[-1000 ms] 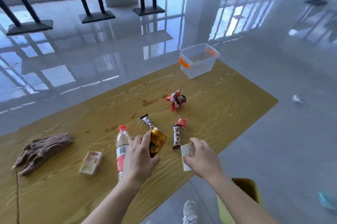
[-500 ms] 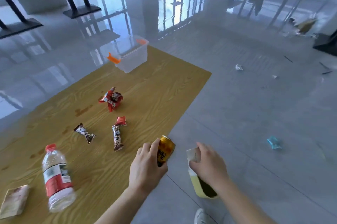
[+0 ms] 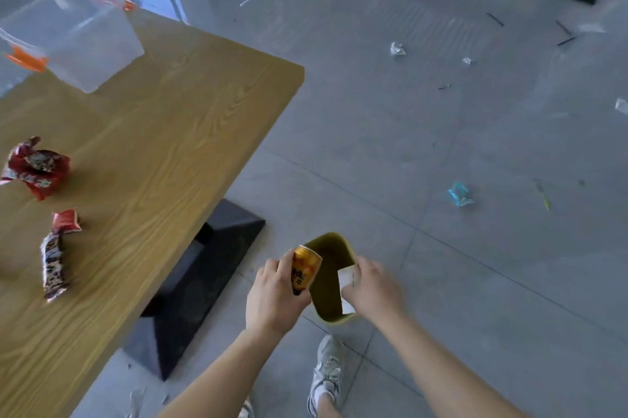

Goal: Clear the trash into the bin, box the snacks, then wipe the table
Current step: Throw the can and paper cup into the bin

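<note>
head | our left hand (image 3: 272, 298) grips the gold can (image 3: 304, 269) over the left rim of the yellow bin (image 3: 328, 236) on the floor | our right hand (image 3: 372, 288) pinches a white card (image 3: 347, 283) over its right rim | snack bar (image 3: 52, 264) lies on the table (image 3: 170, 145), clear box (image 3: 85, 43) at its far corner

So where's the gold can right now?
Low in the middle of the head view, the gold can is gripped in the left hand, held above the left rim of the yellow bin on the floor, right of the table.
</note>
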Tool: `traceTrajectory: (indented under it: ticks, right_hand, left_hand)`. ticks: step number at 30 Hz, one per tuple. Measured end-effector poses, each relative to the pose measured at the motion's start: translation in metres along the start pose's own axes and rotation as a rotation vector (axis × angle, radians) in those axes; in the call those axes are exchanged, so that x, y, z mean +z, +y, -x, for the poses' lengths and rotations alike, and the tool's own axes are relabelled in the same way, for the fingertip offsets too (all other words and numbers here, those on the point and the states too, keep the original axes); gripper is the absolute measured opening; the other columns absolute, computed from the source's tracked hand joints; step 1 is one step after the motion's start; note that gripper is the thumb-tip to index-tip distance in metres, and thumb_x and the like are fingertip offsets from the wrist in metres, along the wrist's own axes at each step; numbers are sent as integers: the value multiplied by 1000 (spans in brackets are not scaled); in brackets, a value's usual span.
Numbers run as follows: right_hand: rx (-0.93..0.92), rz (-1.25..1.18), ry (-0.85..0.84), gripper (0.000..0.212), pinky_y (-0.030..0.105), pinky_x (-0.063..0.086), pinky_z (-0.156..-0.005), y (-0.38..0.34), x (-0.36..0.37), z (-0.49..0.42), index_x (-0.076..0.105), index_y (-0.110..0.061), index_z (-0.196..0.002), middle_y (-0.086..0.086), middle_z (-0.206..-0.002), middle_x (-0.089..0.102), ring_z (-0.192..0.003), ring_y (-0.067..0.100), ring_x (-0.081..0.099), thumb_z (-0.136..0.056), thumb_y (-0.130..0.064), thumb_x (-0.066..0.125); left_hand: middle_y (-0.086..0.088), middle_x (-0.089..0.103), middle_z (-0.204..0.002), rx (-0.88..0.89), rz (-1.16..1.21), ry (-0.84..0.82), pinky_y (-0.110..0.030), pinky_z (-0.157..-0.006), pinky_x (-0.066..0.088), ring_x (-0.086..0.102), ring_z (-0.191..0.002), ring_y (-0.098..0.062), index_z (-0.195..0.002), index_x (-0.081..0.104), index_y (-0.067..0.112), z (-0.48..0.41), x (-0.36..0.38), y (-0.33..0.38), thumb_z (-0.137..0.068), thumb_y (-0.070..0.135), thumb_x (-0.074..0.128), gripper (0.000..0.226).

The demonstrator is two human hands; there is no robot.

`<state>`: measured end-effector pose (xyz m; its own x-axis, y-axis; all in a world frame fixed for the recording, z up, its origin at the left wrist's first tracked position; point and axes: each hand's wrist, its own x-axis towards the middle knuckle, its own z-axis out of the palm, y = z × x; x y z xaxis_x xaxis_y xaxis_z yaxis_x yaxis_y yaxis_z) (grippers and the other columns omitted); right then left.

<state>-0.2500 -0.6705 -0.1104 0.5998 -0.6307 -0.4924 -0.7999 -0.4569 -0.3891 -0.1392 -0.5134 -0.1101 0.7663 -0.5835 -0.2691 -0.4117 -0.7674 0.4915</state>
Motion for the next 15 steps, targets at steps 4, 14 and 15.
traceTrajectory:
  ticks: [4,14,15]
  right_hand:
    - [70,-11,-57,69,37,47,-84,30,41,-38,41,-22,-141,3,-134,52,-114,28,56,-79,-40,64]
    - [166,19,-103,63,35,47,-85,101,185,-150,39,-23,-139,3,-123,53,-110,26,55,-83,-39,63]
    - [176,15,-101,65,34,47,-85,109,197,-161,37,-23,-141,4,-124,52,-111,26,55,-84,-39,63]
  left_hand:
    - [8,52,-109,-58,-41,-85,-20,-63,38,44,-87,-8,-136,33,37,-31,58,-21,-73,52,69,74]
    - [4,51,-114,-49,-198,-235,-24,-68,44,46,-96,-14,-138,28,34,-118,227,-90,-74,53,66,77]
    - [4,51,-114,-46,-214,-245,-24,-68,46,45,-95,-14,-139,27,34,-128,241,-94,-75,52,66,77]
